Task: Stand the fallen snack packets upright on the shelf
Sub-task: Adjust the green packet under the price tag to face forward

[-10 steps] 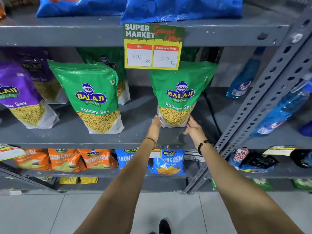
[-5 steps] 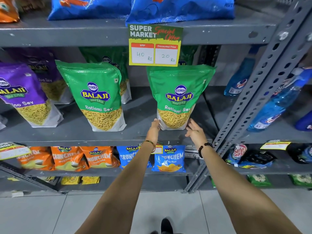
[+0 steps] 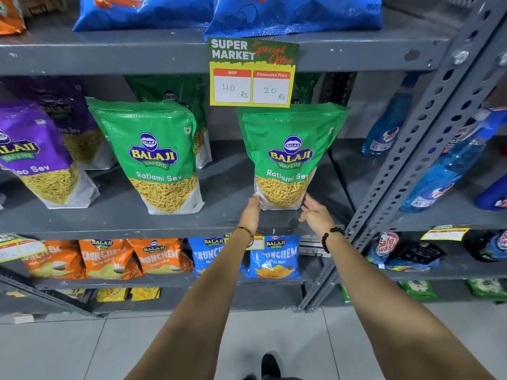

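While the green packet (image 3: 290,154) stands upright, both open hands flank its base.

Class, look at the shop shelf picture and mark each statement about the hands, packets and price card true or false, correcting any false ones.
1. Both hands are at the base of a green Ratlami Sev packet. True: the left hand touches its lower left corner, and the right hand is by its lower right corner.
2. The price card shows a discounted price of 40 Rs. False: 40 is the MRP; the discounted price is 20.
3. The right wrist wears a dark bead bracelet. True.
4. The purple packet sits right of the green ones. False: it sits left.
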`<action>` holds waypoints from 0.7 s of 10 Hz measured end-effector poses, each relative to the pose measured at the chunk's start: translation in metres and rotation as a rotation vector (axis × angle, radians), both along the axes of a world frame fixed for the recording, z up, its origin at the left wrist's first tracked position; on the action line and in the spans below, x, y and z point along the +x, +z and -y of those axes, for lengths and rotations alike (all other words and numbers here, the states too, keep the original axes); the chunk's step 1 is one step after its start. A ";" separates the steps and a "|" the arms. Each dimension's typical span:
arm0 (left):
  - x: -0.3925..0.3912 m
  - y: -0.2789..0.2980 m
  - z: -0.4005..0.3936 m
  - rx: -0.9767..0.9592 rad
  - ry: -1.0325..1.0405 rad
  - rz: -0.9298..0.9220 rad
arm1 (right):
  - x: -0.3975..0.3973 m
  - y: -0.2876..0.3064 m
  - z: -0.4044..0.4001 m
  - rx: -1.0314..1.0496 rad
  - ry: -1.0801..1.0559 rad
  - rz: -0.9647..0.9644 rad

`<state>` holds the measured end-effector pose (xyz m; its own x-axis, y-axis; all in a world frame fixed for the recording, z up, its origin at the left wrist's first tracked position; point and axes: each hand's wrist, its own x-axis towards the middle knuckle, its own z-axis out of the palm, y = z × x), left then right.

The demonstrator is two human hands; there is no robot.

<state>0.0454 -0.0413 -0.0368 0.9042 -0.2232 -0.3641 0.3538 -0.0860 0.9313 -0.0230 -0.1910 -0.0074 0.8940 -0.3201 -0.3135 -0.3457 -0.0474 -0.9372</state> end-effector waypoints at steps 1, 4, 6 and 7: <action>-0.002 0.005 0.000 -0.013 -0.017 -0.019 | 0.001 -0.002 0.001 0.002 -0.018 0.000; -0.001 0.005 -0.003 -0.055 -0.055 -0.136 | 0.001 -0.006 0.000 0.029 -0.103 0.009; 0.000 0.005 -0.001 -0.002 -0.097 -0.150 | 0.004 -0.007 -0.002 0.026 -0.128 0.010; -0.001 0.007 0.001 0.007 -0.133 -0.148 | 0.005 -0.007 -0.002 0.018 -0.139 -0.007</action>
